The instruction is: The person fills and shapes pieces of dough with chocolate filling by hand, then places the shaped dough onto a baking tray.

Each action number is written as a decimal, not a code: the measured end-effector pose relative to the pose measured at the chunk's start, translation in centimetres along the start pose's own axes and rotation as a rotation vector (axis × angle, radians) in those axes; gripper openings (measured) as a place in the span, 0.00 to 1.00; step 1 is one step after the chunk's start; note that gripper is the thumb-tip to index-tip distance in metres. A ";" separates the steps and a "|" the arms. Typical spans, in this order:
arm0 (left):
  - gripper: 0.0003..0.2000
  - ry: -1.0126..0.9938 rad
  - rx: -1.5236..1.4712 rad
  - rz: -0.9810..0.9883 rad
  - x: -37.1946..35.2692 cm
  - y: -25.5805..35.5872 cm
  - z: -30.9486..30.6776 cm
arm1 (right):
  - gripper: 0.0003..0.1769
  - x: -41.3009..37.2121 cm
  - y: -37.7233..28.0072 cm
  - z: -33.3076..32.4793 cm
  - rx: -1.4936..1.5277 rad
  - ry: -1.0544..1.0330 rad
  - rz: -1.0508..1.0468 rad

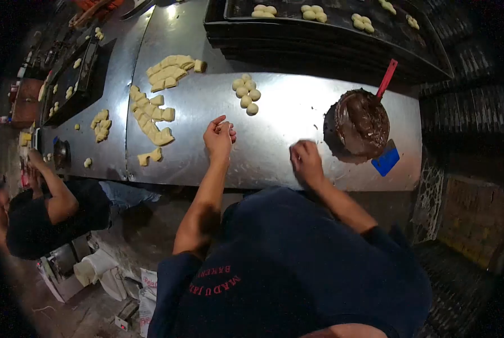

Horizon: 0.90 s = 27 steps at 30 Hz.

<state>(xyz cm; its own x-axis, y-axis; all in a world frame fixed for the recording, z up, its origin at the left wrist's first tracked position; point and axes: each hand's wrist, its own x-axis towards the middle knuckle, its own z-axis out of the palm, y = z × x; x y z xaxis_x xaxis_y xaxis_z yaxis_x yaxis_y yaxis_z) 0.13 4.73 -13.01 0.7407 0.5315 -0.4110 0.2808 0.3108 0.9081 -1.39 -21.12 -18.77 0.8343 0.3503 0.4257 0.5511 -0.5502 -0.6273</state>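
My left hand (220, 135) is over the steel table, fingers curled with the index partly stretched; what lies in them is too small to make out. Just beyond it sits a cluster of round dough balls (246, 93). My right hand (305, 156), slightly blurred, has its fingers curled in near the table's front edge; anything inside is hidden. To its right stands a bowl of chocolate filling (364, 124) with a red-handled spatula (386, 79) in it. A blue scraper (385, 161) lies beside the bowl. Cut dough pieces (147, 115) lie left of my left hand.
Stacked black baking trays (319, 28) with dough clusters stand at the back right. Another tray (74, 84) is at the far left. A co-worker (60, 208) in a dark shirt works at the table's left end. More dough pieces (101, 125) lie on that side.
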 end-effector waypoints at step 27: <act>0.29 -0.148 -0.373 0.330 7.1 -0.4 7.6 | 0.24 19.4 2.6 11.7 1.192 0.033 0.595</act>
<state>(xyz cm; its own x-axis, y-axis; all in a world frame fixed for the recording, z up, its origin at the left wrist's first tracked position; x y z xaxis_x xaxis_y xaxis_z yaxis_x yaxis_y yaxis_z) 9.90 2.41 -15.71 0.8388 0.5402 -0.0670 -0.1993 0.4193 0.8857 16.40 -6.90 -19.71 0.9593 0.2618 -0.1059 -0.2052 0.3886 -0.8983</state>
